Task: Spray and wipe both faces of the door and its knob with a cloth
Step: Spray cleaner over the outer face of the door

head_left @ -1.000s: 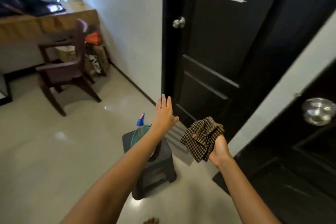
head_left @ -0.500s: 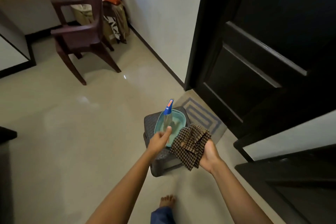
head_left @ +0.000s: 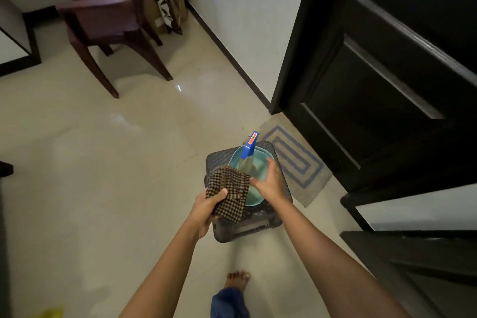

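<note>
My left hand (head_left: 208, 204) grips a brown checked cloth (head_left: 230, 192) above a dark stool (head_left: 247, 227). A teal basin (head_left: 263, 154) sits on the stool, and a clear spray bottle with a blue head (head_left: 249, 148) stands in it. My right hand (head_left: 269, 184) hovers over the basin just right of the bottle, fingers spread and holding nothing. The black panelled door (head_left: 387, 64) stands open at the right. Its knob is out of view.
A grey mat with a blue pattern (head_left: 296, 160) lies by the door's foot. A dark wooden chair (head_left: 108, 20) stands at the upper left with bags (head_left: 165, 5) behind it. My bare foot (head_left: 236, 279) is just behind the stool.
The cloth has passed from my right hand to my left. My right hand, now free, has moved over the basin beside the bottle. The view has tilted down and the knob has left it.
</note>
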